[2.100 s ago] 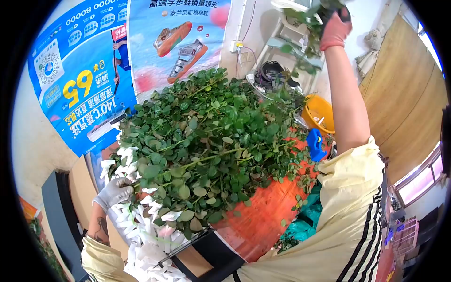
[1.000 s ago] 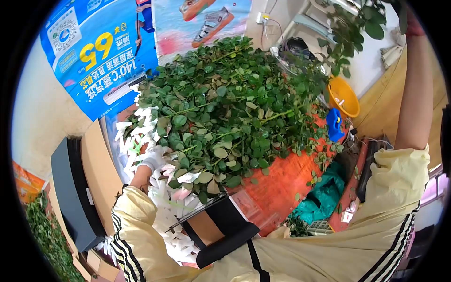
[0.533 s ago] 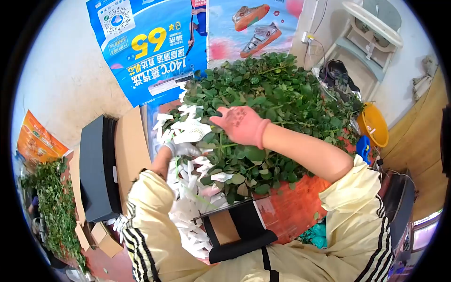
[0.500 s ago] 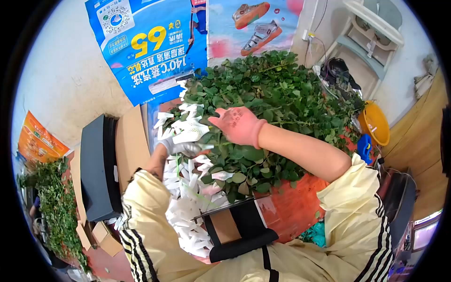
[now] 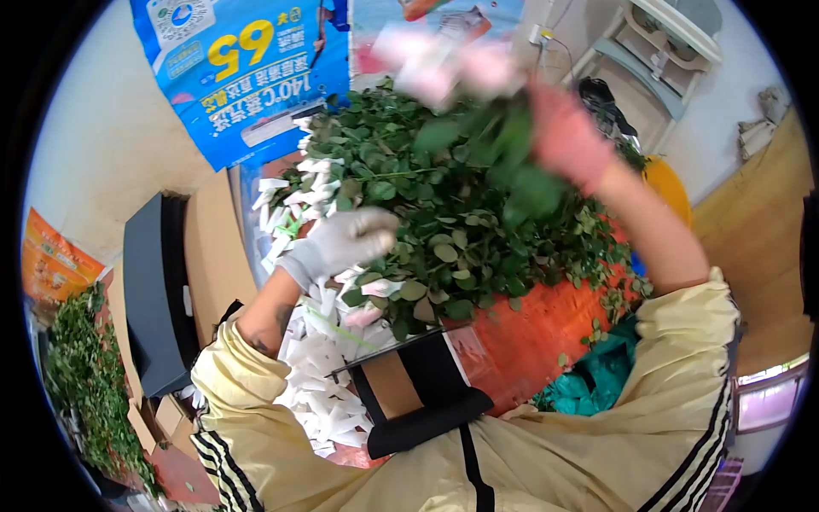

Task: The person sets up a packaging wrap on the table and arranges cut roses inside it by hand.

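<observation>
The right hand (image 5: 570, 136) had fingers clamped on flowers (image 5: 448, 68), likely high to clear leaves (image 5: 448, 253); whether fingers met on the left hand (image 5: 339, 245) was unclear.

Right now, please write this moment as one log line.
left hand: near leaf pile, grip unclear; right hand: holding leafy stems, blurred; red surface: beneath pile

The left glove (image 5: 341, 245) is matt grey cloth; the right glove (image 5: 570, 143) is pink cloth, its texture blurred. The leaves (image 5: 465, 243) show smooth, low-gloss surfaces. The teal bag (image 5: 589, 384) is glossy, crinkled plastic. The jacket (image 5: 572, 452) is creased cloth.
</observation>
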Motion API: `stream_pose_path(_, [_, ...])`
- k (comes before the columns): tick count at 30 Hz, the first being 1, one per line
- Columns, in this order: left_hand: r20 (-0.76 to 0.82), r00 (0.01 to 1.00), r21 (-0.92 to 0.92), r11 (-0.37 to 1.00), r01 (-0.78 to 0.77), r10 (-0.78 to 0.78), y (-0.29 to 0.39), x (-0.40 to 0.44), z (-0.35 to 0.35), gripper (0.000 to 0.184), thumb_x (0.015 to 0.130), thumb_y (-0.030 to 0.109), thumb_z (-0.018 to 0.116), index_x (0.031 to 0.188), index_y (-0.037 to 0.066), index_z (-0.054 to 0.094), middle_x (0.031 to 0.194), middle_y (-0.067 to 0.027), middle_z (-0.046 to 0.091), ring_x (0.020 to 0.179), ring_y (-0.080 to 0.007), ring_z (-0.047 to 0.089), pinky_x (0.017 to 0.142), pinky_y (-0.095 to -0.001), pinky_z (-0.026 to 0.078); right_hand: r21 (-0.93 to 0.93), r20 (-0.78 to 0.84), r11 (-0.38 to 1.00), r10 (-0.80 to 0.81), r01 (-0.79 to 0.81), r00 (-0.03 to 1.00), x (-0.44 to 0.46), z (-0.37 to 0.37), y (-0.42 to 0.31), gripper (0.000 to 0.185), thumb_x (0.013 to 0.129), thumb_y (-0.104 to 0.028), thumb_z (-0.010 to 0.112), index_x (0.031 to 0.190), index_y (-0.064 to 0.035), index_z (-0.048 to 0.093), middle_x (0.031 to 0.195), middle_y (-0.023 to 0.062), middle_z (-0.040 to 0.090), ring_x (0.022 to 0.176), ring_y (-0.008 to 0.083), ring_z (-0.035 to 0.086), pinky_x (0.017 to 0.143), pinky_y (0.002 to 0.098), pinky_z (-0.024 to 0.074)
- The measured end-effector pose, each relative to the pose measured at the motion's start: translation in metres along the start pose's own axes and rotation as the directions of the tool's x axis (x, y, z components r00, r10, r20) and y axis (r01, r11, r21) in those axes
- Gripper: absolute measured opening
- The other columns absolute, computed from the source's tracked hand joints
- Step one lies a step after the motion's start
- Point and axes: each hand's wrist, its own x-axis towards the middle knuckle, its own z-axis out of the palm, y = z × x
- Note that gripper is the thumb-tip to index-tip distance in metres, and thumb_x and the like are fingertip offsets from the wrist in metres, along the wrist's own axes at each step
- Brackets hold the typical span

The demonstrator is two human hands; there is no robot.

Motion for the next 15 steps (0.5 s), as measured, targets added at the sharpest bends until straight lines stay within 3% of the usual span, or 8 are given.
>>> stream_pose_path(2, [0.171,0.958,0.473,0.872,0.125,-0.230,-0.024,-0.006,0.034,0.038,0.081,0.046,0.054,0.098,0.014,0.065,0.101,-0.0122,0.063,0.093,-0.0295,0.061,0.078,-0.0381,0.048,-0.269,-0.092,0.962,-0.059,0.032,0.994,-0.010,-0.018,0.104,0.053,0.075,-0.017,0.057,0.122,0.0040,0.045,0.123,0.0208,0.048,0.107,0.0334,0.054,0.090,0.0382,0.0457])
stream_pose_path(3, [0.254,0.885,0.508,0.832,0.221,-0.390,-0.034,-0.008,0.050,0.041,0.078,0.048,0.055,0.098,0.014,0.064,0.098,-0.0121,0.064,0.093,-0.0304,0.061,0.078,-0.0399,0.048,-0.219,-0.203,0.955,0.154,-0.198,0.967,-0.022,-0.033,0.164,0.043,0.079,-0.026,0.065,0.117,-0.0079,0.056,0.121,0.0180,0.052,0.110,0.0329,0.052,0.094,0.0365,0.0439])
stream_pose_path(5, [0.306,0.889,0.532,0.836,0.138,-0.342,-0.050,-0.017,0.076,0.041,0.076,0.048,0.061,0.099,0.014,0.062,0.093,-0.0135,0.063,0.091,-0.0333,0.060,0.079,-0.0415,0.046,-0.029,-0.068,0.913,0.404,-0.407,0.912,-0.025,-0.082,0.240,0.045,0.078,-0.026,0.065,0.118,-0.0078,0.056,0.116,0.0169,0.057,0.107,0.0307,0.055,0.093,0.0341,0.0447])
stream_pose_path(9, [0.116,0.976,0.609,0.790,0.075,-0.182,-0.061,-0.016,0.096,0.044,0.072,0.045,0.060,0.095,0.007,0.061,0.091,-0.0172,0.063,0.090,-0.0344,0.061,0.079,-0.0427,0.047,0.833,-0.265,0.547,0.527,-0.083,0.807,-0.001,-0.175,0.236,0.032,0.085,-0.011,0.056,0.116,-0.0028,0.055,0.101,0.0052,0.060,0.088,0.0140,0.059,0.076,0.0277,0.0511])
stream_pose_path(10, [0.120,0.958,0.555,0.818,0.153,-0.261,-0.061,-0.007,0.088,0.044,0.071,0.044,0.061,0.095,0.007,0.061,0.088,-0.0162,0.063,0.086,-0.0353,0.061,0.077,-0.0424,0.048,0.912,-0.201,0.406,0.545,-0.047,0.814,0.004,-0.190,0.211,0.033,0.084,-0.011,0.055,0.116,-0.0026,0.055,0.103,0.0046,0.060,0.091,0.0142,0.058,0.077,0.0273,0.0506])
stream_pose_path(12, [0.165,0.959,0.380,0.913,0.152,-0.229,-0.066,0.000,0.062,0.033,0.076,0.037,0.060,0.090,0.007,0.062,0.081,-0.0099,0.065,0.072,-0.0284,0.063,0.064,-0.0365,0.051,0.714,-0.415,0.691,0.291,0.110,0.862,0.026,-0.185,0.165,0.038,0.083,-0.012,0.055,0.120,-0.0005,0.052,0.112,0.0068,0.059,0.091,0.0164,0.060,0.079,0.0306,0.0521])
stream_pose_path(13, [0.281,0.900,-0.012,0.936,0.352,-0.334,-0.063,0.003,0.045,0.029,0.081,0.034,0.059,0.092,0.007,0.062,0.081,-0.0074,0.065,0.070,-0.0222,0.062,0.060,-0.0325,0.049,0.852,-0.264,0.520,0.333,0.057,0.906,0.029,-0.175,0.121,0.041,0.082,-0.011,0.057,0.120,0.0014,0.051,0.115,0.0095,0.059,0.093,0.0181,0.061,0.077,0.0313,0.0524])
stream_pose_path(15, [0.370,0.847,-0.513,0.676,0.529,-0.382,-0.046,0.002,0.018,0.026,0.086,0.029,0.058,0.098,0.006,0.061,0.078,-0.0037,0.062,0.065,-0.0137,0.060,0.055,-0.0263,0.048,0.486,0.011,0.746,0.515,-0.455,0.857,0.025,-0.147,0.077,0.046,0.078,-0.013,0.060,0.122,-0.0022,0.050,0.116,0.0140,0.058,0.101,0.0234,0.059,0.085,0.0327,0.0477])
